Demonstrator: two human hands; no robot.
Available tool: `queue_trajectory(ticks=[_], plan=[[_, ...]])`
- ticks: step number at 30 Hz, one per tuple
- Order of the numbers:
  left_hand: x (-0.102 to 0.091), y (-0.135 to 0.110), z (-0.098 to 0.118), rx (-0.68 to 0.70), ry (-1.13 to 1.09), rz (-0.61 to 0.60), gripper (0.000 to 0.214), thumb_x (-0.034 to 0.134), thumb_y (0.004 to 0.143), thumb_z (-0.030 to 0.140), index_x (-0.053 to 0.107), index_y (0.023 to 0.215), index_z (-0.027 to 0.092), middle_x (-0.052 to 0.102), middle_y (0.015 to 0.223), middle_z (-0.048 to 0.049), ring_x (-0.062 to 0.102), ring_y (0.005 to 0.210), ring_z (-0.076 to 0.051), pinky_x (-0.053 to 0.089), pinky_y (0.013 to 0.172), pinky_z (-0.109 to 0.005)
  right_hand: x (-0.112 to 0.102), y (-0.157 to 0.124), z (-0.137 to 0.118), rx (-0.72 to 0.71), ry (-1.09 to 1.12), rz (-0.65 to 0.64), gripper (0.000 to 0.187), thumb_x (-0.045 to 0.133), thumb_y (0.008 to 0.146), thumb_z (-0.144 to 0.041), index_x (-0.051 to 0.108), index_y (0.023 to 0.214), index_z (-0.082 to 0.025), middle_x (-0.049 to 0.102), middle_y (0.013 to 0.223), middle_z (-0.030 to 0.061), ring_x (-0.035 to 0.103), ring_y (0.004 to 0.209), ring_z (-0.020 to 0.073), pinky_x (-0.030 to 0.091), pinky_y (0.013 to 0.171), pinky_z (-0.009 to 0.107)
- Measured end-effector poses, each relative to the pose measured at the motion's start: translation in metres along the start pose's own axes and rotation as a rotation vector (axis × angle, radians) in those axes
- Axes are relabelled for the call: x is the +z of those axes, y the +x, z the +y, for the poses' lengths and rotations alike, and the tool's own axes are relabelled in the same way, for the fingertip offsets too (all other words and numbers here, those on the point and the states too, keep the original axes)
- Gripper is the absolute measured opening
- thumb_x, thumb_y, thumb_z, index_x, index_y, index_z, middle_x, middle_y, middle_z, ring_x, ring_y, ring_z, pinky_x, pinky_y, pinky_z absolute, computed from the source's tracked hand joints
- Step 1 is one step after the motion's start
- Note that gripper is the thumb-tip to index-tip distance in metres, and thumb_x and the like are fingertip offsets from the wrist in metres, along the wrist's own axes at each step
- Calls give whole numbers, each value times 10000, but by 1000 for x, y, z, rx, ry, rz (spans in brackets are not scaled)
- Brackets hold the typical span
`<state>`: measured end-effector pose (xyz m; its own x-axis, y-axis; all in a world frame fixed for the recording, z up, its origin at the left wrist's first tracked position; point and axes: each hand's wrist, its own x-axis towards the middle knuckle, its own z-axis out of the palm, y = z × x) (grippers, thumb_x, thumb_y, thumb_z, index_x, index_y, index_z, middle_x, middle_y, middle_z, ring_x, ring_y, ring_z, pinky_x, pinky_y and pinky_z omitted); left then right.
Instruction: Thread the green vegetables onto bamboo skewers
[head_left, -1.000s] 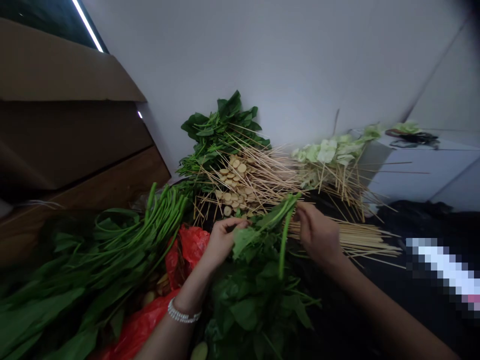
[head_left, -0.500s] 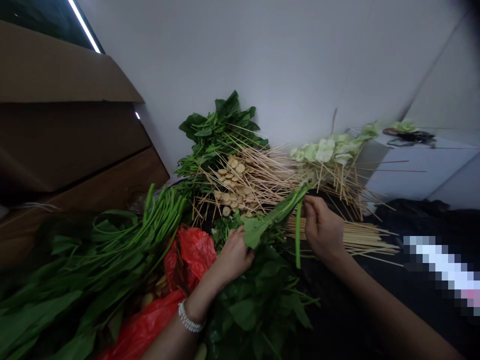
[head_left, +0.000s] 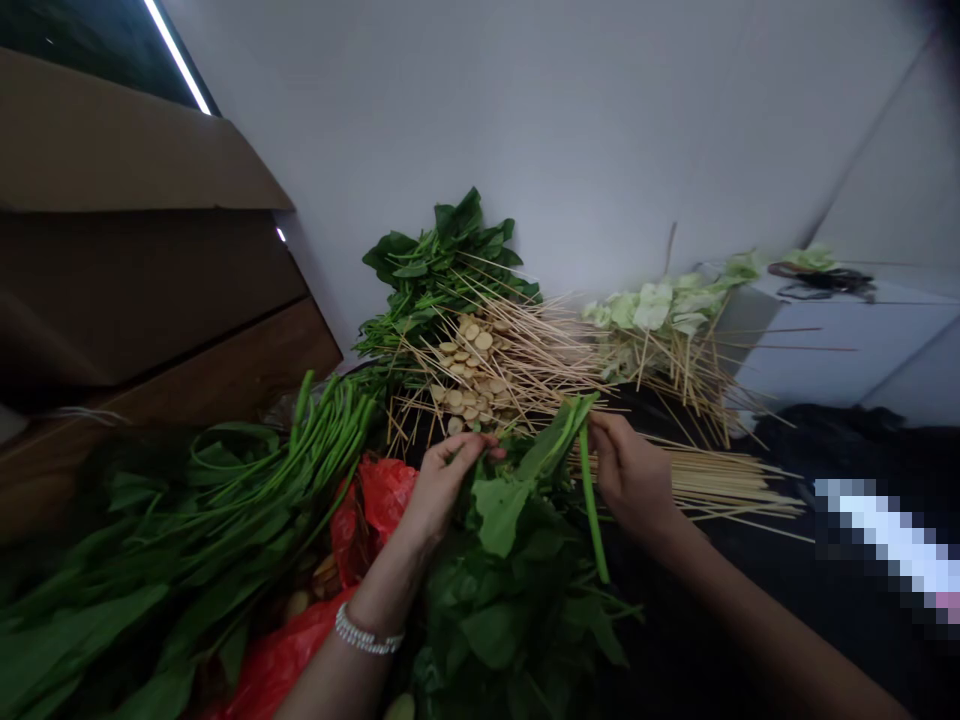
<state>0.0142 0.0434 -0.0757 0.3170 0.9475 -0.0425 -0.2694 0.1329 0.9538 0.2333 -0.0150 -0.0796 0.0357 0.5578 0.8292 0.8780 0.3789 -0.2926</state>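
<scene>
In the middle of the head view, my right hand [head_left: 634, 480] is closed, pinching a folded leafy green [head_left: 504, 505] by its upper end. One broad leaf hangs to the left and a cut stem points down beside the fingers. My left hand [head_left: 446, 480], with a beaded bracelet on the wrist, is to the left of that leaf. Its thumb and fingers are pressed together; what lies between them is too small and dark to make out. Below both hands is a heap of dark leafy greens [head_left: 499, 610].
Skewered potato slices [head_left: 472, 365] lie behind my hands, with bundled greens [head_left: 450, 250] against the wall. Cabbage skewers [head_left: 656, 305] are back right; bare bamboo skewers [head_left: 724, 480] lie right. Long-stemmed greens [head_left: 247, 500] and a red plastic bag [head_left: 382, 495] are left.
My right hand has moved slightly left and down with the leafy green, whose leaf now hangs lower. My left hand has shifted left and up, away from the leaf.
</scene>
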Motion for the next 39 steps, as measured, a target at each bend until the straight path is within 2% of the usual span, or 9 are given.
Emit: queue_trajectory(ticks=[3, 7, 10, 17, 22, 34, 39], plan=[[-6, 8, -5, 92, 44, 42, 417, 851, 614, 332, 694, 962, 164, 744, 727, -29, 689, 703, -154, 513, 669, -233, 5, -5, -5, -91, -7, -46, 233, 384, 977, -201, 602, 1051, -168, 705, 816, 45, 653, 665, 138, 468, 626, 234], [-7, 10, -8, 93, 0, 0, 369, 845, 624, 342, 735, 923, 156, 755, 756, -44, 681, 709, -145, 522, 720, -247, 11, -12, -12, -198, -79, -106, 231, 417, 970, -179, 641, 1018, -155, 728, 867, 65, 664, 689, 137, 464, 647, 238], [-3, 6, -6, 66, 1, 19, 298, 833, 644, 334, 758, 874, 161, 763, 801, -55, 681, 729, -145, 527, 730, -246, 14, -15, -14, -239, -121, -140, 233, 430, 966, -169, 659, 1001, -142, 731, 864, 70, 665, 696, 136, 460, 654, 238], [-3, 5, -3, 103, 75, 150, 328, 843, 597, 407, 773, 794, 155, 713, 666, -19, 620, 588, -116, 485, 581, -208, 17, -19, -14, -239, -156, -157, 246, 439, 962, -174, 677, 1020, -157, 721, 827, 55, 648, 668, 124, 443, 627, 238], [-5, 7, -4, 130, 61, 122, 335, 846, 605, 372, 784, 869, 175, 700, 644, -1, 598, 573, -97, 468, 574, -197, 18, -19, -15, -243, -155, -159, 240, 440, 966, -180, 673, 1013, -142, 717, 824, 52, 634, 637, 124, 428, 609, 243], [-3, 4, -3, 109, 70, 131, 327, 852, 587, 383, 784, 825, 169, 696, 649, -4, 603, 580, -101, 478, 589, -201, 19, -21, -15, -233, -164, -177, 249, 443, 949, -163, 678, 1030, -155, 704, 787, 40, 621, 617, 119, 419, 577, 244], [-3, 4, -3, 102, 72, 122, 295, 849, 601, 364, 784, 811, 168, 697, 649, -2, 595, 575, -95, 466, 570, -192, 20, -21, -15, -226, -149, -187, 243, 447, 957, -172, 679, 1028, -146, 706, 808, 53, 643, 676, 130, 441, 619, 240]])
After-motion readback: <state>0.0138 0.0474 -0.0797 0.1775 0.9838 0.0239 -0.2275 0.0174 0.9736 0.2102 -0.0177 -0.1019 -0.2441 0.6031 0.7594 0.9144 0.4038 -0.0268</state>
